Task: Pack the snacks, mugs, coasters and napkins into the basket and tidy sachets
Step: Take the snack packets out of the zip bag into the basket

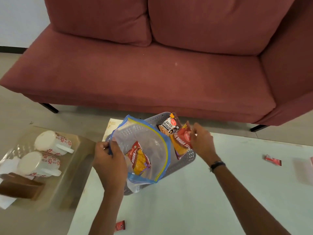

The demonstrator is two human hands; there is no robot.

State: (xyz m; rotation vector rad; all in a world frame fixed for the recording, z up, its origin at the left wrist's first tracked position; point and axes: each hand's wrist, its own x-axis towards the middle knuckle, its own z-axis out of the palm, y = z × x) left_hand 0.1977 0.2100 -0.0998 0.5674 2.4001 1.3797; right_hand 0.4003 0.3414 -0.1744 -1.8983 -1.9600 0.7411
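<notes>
Left fingers (103, 148) curled on the blue zip edge of the zip bag (152, 145), holding its mouth open over the grey basket (189, 156). Right fingers (194, 133) pinching the top corner of a red bhujia sev packet (182, 145), upright in the basket beside a salted peanuts packet (169, 124). Another bhujia packet (139, 158) already inside the bag.

Risks, as judged: mouth held by one edge only, so apt to sag shut and snag the incoming packet; thin corner pinch apt to slip; basket light, liable to slide on the pale bench (186, 200).

Mugs (49, 143), wooden coaster holder (22, 185) and napkins (6, 202) unpacked on the glass side table (71, 187); red sachets (272, 160) loose on the bench.
</notes>
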